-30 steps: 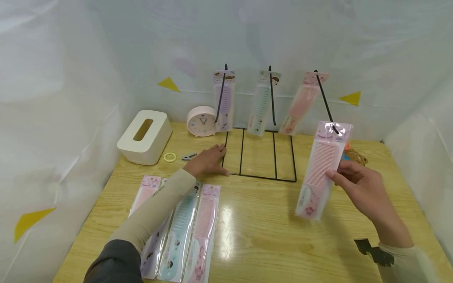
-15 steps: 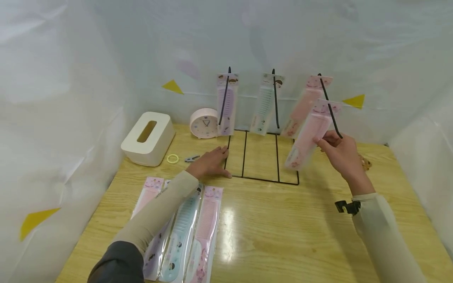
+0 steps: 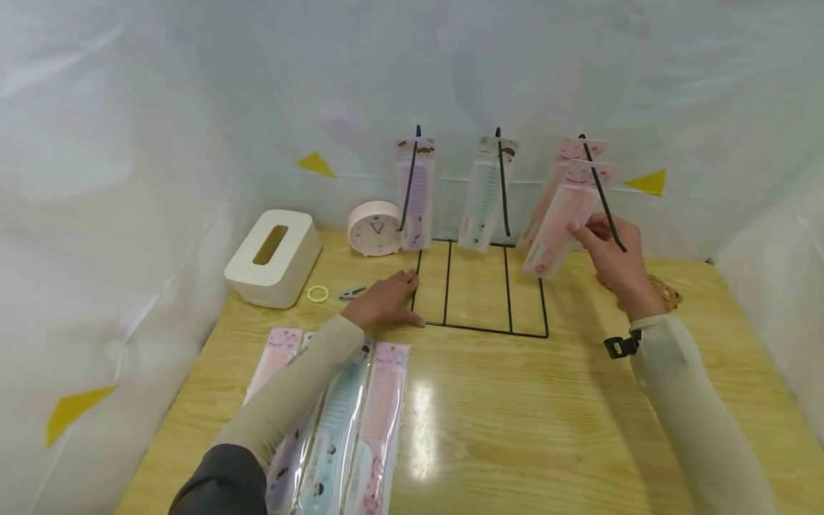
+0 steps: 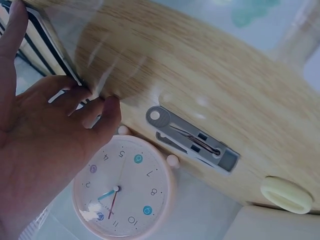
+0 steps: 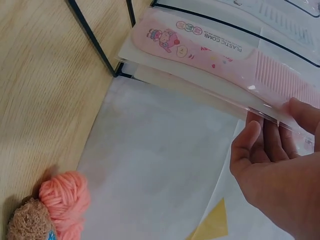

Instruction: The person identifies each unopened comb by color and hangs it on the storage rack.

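My right hand point(image 3: 616, 261) pinches a pink packaged comb point(image 3: 560, 229) by its side edge, thumb in front and fingers behind. The pack's top card is on the right prong point(image 3: 607, 207) of a black wire rack, in front of another pink comb pack point(image 3: 582, 146). My left hand point(image 3: 386, 299) rests at the left side of the rack's base point(image 3: 479, 330), fingers stretched forward and thumb apart. A purple comb pack point(image 3: 418, 189) hangs on the left prong, and a mint green one point(image 3: 484, 197) on the middle prong.
Several comb packs point(image 3: 383, 422) lie under the left forearm. Left of the rack stand a pink clock point(image 3: 375, 232) and a white tissue box point(image 3: 299, 250), with a grey clip point(image 3: 352, 292) and yellow ring point(image 3: 318, 294) nearby. Coral yarn point(image 5: 65, 200) lies at the right.
My right hand has moved back and left, sliding the pink comb pack along the right prong from its front end toward the pack behind. The left hand stays at the rack's base.
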Demonstrator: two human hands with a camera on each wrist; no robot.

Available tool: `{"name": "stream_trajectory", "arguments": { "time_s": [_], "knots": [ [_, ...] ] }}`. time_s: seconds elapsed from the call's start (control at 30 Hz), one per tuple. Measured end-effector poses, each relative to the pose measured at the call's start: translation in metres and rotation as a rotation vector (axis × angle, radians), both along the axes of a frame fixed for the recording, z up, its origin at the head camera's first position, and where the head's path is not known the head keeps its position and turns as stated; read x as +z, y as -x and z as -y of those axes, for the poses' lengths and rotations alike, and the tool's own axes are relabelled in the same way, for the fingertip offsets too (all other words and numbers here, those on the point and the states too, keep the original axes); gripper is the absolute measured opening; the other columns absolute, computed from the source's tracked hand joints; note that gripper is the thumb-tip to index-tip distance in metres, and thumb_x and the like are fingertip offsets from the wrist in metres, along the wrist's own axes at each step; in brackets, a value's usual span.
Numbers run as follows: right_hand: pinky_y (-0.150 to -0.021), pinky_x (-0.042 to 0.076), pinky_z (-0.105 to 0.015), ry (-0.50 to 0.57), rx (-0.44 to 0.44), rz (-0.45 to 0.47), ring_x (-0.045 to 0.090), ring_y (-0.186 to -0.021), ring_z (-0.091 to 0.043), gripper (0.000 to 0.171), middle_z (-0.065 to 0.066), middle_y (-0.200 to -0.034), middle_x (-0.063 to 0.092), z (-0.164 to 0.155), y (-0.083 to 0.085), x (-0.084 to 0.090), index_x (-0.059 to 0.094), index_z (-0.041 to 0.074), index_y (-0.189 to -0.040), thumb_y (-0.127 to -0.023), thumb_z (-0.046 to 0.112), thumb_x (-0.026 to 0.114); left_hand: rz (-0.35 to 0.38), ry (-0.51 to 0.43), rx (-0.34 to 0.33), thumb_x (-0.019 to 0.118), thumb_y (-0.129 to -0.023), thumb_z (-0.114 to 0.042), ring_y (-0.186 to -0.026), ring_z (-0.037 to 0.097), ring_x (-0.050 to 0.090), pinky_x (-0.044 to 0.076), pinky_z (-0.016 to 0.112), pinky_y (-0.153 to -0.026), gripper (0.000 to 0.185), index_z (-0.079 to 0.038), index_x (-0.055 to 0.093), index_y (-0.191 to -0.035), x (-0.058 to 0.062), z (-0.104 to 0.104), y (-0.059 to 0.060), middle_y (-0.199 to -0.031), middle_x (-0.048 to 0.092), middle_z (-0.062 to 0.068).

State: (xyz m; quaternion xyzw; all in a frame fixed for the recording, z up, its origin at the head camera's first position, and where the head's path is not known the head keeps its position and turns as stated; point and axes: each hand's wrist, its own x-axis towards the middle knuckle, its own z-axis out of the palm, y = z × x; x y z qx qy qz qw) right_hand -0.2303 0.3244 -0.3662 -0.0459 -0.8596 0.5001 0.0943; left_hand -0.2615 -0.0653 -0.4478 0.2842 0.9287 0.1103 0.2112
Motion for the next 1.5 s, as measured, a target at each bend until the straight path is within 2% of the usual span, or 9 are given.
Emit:
{"name": "stream_trajectory", "arguments": {
  "time_s": [0.1,0.2,0.3,0.43,0.6,0.73,1.0,1.23,1.5],
  "knots": [
    [-0.081,0.044,-0.028,-0.027,0.001,0.006,0.056,-0.101,-0.016,0.054,-0.002,-0.112,0.064,-0.001,-0.002,-0.001,0.062,0.007,-0.119,-0.092,0.054,0.064,-0.012,-0.003,0.000,0.074,-0.084,-0.056,-0.152,0.032,0.013,0.017,0.052,-0.121,0.105,-0.004,0.021,-0.158,0.000,0.000,0.001,-0.166,0.012,0.013],
    [-0.091,0.045,-0.039,-0.084,0.018,0.060,0.054,-0.114,-0.025,0.064,-0.009,-0.124,0.059,-0.001,-0.008,-0.004,0.056,0.006,-0.131,-0.092,0.057,0.062,-0.023,-0.009,0.002,0.075,-0.083,-0.057,-0.152,0.033,0.015,0.019,0.053,-0.121,0.106,-0.004,0.023,-0.158,-0.002,0.000,0.002,-0.166,0.014,0.013],
    [-0.087,0.049,-0.049,-0.208,0.052,0.106,0.056,-0.112,-0.033,0.062,-0.018,-0.124,0.059,0.001,-0.016,-0.014,0.056,0.002,-0.130,-0.095,0.054,0.060,-0.018,-0.021,0.010,0.075,-0.083,-0.057,-0.152,0.032,0.015,0.019,0.055,-0.120,0.106,-0.004,0.023,-0.158,-0.004,0.000,0.002,-0.166,0.013,0.011],
    [-0.076,0.054,-0.050,-0.390,0.205,0.178,0.062,-0.099,-0.039,0.055,-0.026,-0.115,0.063,0.008,-0.028,-0.040,0.060,-0.006,-0.123,-0.098,0.043,0.062,-0.014,-0.038,0.024,0.075,-0.083,-0.057,-0.152,0.030,0.014,0.018,0.055,-0.120,0.106,-0.005,0.022,-0.158,-0.006,0.001,0.001,-0.166,0.012,0.009],
    [-0.089,0.052,-0.057,-0.460,0.407,0.329,0.056,-0.114,-0.049,0.089,-0.038,-0.132,0.049,0.019,-0.040,-0.075,0.039,-0.017,-0.142,-0.089,0.046,0.074,-0.016,-0.059,0.030,0.076,-0.083,-0.055,-0.152,0.029,0.015,0.018,0.054,-0.121,0.105,-0.005,0.023,-0.158,-0.005,0.001,0.000,-0.166,0.014,0.009],
    [-0.092,0.047,-0.062,-0.514,0.403,0.342,0.051,-0.112,-0.050,0.098,-0.041,-0.131,0.041,0.023,-0.049,-0.091,0.036,-0.019,-0.142,-0.083,0.045,0.080,0.002,-0.092,0.034,0.075,-0.084,-0.054,-0.152,0.030,0.019,0.019,0.051,-0.121,0.103,-0.004,0.023,-0.158,-0.005,0.004,-0.004,-0.166,0.017,0.012],
    [-0.088,0.047,-0.062,-0.507,0.343,0.309,0.054,-0.102,-0.047,0.090,-0.041,-0.128,0.038,0.022,-0.059,-0.097,0.037,-0.019,-0.142,-0.086,0.037,0.080,-0.008,-0.083,-0.038,0.076,-0.086,-0.049,-0.146,0.035,0.030,0.028,0.052,-0.118,0.081,-0.002,0.047,-0.146,-0.003,0.035,-0.040,-0.161,0.027,0.018],
    [-0.090,0.045,-0.062,-0.477,0.328,0.312,0.052,-0.106,-0.047,0.087,-0.038,-0.130,0.036,0.024,-0.058,-0.091,0.035,-0.017,-0.144,-0.087,0.032,0.078,-0.002,-0.134,-0.065,0.083,-0.076,-0.053,-0.149,0.035,0.025,0.026,0.060,-0.116,0.087,-0.006,0.052,-0.143,-0.002,0.061,-0.076,-0.162,0.026,0.018],
    [-0.091,0.045,-0.062,-0.486,0.343,0.287,0.052,-0.108,-0.048,0.085,-0.037,-0.130,0.037,0.028,-0.055,-0.095,0.036,-0.017,-0.143,-0.087,0.031,0.079,-0.088,-0.201,-0.065,0.089,-0.071,-0.045,-0.142,0.039,0.036,0.032,0.061,-0.112,0.071,-0.003,0.059,-0.121,-0.005,0.070,-0.094,-0.155,0.037,0.024]
  ]
}}
